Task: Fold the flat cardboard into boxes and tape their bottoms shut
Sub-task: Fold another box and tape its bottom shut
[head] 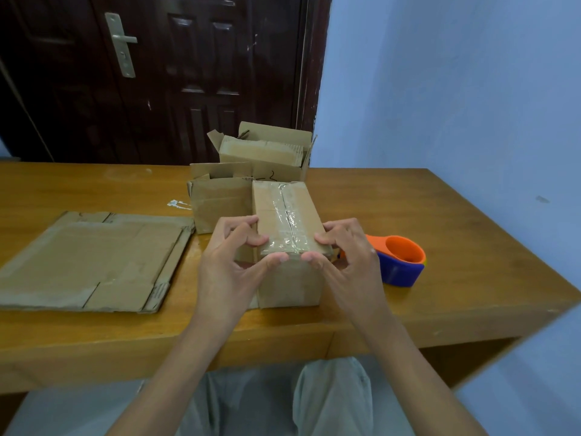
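At frame centre, the taped cardboard box (287,240) is gripped on the wooden table (440,247): its near edge is pinched by the left hand (232,262) and right hand (349,259), fingers curled.

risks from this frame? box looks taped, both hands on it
1. The tape strip on the box looks wrinkled along the seam; it may not be fully stuck and could lift under load.
2. The left hand and right hand press only the near edge, so the far end of the tape may stay loose.
3. The tape dispenser sits close beside the right hand; a careless move could knock it.
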